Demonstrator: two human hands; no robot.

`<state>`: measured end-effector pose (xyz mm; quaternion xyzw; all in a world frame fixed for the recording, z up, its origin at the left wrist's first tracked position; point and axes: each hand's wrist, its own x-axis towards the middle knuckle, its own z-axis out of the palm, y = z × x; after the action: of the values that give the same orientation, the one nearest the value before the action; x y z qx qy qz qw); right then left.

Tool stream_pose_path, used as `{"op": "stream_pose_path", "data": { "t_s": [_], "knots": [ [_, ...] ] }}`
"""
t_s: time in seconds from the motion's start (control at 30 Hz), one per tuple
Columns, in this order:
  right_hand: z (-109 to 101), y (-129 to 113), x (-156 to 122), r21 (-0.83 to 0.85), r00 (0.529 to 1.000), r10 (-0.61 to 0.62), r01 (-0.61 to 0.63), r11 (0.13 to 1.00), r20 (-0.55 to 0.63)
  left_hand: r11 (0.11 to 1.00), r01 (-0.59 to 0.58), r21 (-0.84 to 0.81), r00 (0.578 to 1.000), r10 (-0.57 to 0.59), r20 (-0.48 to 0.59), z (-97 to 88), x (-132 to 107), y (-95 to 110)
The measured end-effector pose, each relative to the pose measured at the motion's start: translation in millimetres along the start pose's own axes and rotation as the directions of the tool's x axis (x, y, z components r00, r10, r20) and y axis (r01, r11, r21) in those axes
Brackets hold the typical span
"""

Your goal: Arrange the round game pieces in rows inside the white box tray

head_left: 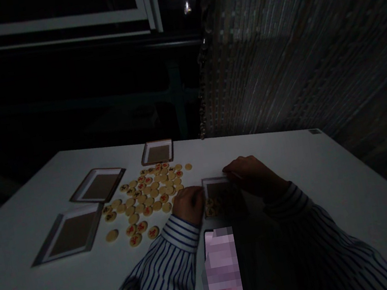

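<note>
In the head view, a shallow box (218, 188) lies on the table between my hands, with several round xiangqi pieces (211, 207) in its near part. My left hand (189, 204) is closed at the box's left edge, the fingers curled and partly hidden. On the opposite side, my right hand (253, 174) is closed over the right rim, its fingertips by the far corner; deep shade hides most of the grip. Loose xiangqi pieces (154, 193), pale discs, some with red or black characters, are spread left of my left hand.
Three more shallow trays stand on the white table (280, 149): a back tray (157, 153), a left tray (99, 185) and a nearer left tray (70, 232). A phone (221, 270) with a blurred screen lies in front. A bead curtain (274, 50) hangs behind at right.
</note>
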<state>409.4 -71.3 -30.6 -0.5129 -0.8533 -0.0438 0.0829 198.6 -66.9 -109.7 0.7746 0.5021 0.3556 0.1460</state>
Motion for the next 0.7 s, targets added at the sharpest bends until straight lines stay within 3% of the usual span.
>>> {"op": "stream_pose_path", "data": {
  "t_s": [0.27, 0.5, 0.7],
  "knots": [
    [-4, 0, 0, -0.006, 0.998, 0.041, -0.040, 0.999, 0.038, 0.999, -0.019, -0.049, 0.994, 0.014, -0.107, -9.2, 1, 2],
    [-8, 1, 0, -0.014, 0.999, 0.042, -0.041, 0.999, 0.017, 0.992, 0.039, -0.120, 0.985, -0.059, -0.163, -21.7, 3, -8],
    [-18, -5, -2, 0.012, 0.999, 0.026, -0.026, 1.000, -0.021, 0.980, 0.144, -0.137, 0.949, -0.176, -0.262, -47.2, -2, -11]
  ]
}}
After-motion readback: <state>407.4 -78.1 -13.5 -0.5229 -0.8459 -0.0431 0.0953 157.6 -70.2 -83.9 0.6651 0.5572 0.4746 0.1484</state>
